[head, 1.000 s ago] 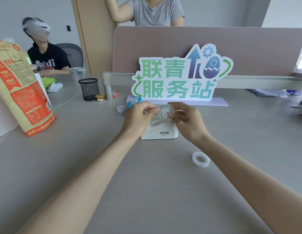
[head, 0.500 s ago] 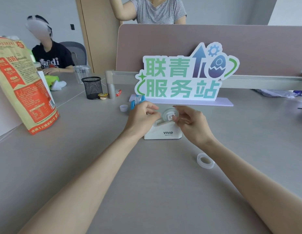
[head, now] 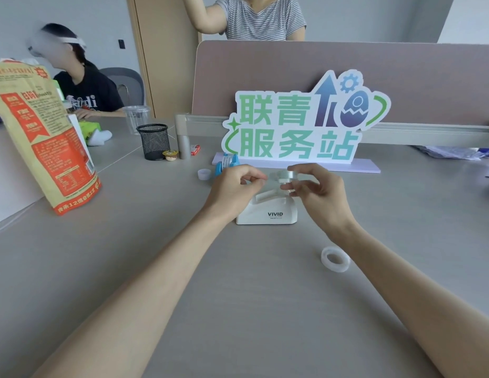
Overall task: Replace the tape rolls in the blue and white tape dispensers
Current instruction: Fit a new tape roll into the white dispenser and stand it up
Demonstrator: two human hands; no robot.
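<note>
The white tape dispenser point(head: 266, 212) marked VIVID stands on the grey table point(head: 237, 309) in the middle. Just above it, my right hand point(head: 317, 195) holds a clear tape roll point(head: 285, 177) between thumb and fingers. My left hand point(head: 235, 188) pinches something small at the roll's left edge, apparently the tape end. The blue tape dispenser point(head: 227, 162) sits behind my left hand, partly hidden by it. A second translucent tape roll point(head: 335, 259) lies flat on the table to the right of the white dispenser.
A small white core or cap point(head: 204, 174) lies left of the blue dispenser. A standing sign point(head: 303, 126), a black mesh pen cup point(head: 155, 141) and an orange printed bag point(head: 44, 137) are behind and to the left. Two people are beyond the table.
The clear roll has come up out of the white dispenser's cradle, lifted by my right hand. My left hand stays pinched at its left edge.
</note>
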